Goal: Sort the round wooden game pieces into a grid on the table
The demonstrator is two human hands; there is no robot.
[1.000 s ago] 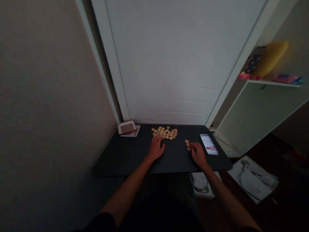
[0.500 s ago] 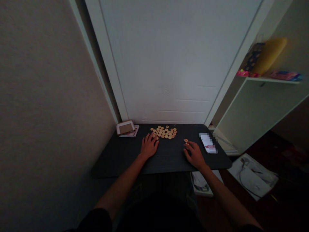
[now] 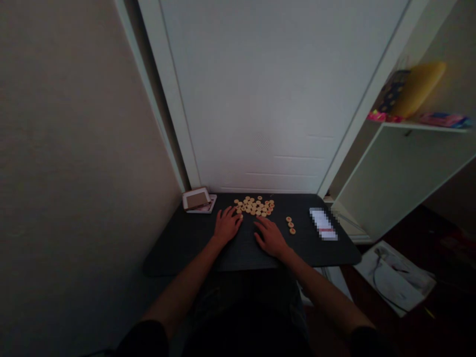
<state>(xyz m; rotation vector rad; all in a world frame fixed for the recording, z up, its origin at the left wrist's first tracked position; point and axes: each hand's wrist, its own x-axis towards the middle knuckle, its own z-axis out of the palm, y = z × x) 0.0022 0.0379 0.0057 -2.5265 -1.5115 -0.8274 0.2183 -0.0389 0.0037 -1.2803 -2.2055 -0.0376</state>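
Note:
Round wooden xiangqi-like pieces (image 3: 254, 206) lie in a loose pile at the back middle of the dark table (image 3: 178, 248). My left hand (image 3: 226, 225) rests at the pile's left front edge, fingers spread, its fingertips by the nearest pieces. Just in front of the pile, my right hand (image 3: 270, 238) is open with its fingers stretched toward the pieces. To its right, three round pieces (image 3: 290, 225) form a short row running toward me. Whether any fingertip touches a piece, I cannot tell.
An open box and its lid (image 3: 199, 201) lie at the table's back left. A phone (image 3: 323, 224) with a lit screen is on the right. Behind the table stands a white door (image 3: 260, 99). A shelf unit (image 3: 375, 168) and a flat white box (image 3: 396, 277) are at the right.
My right hand has moved left from the short row toward the pile, uncovering three pieces there. My left hand has stayed nearly in place. The view has shifted slightly.

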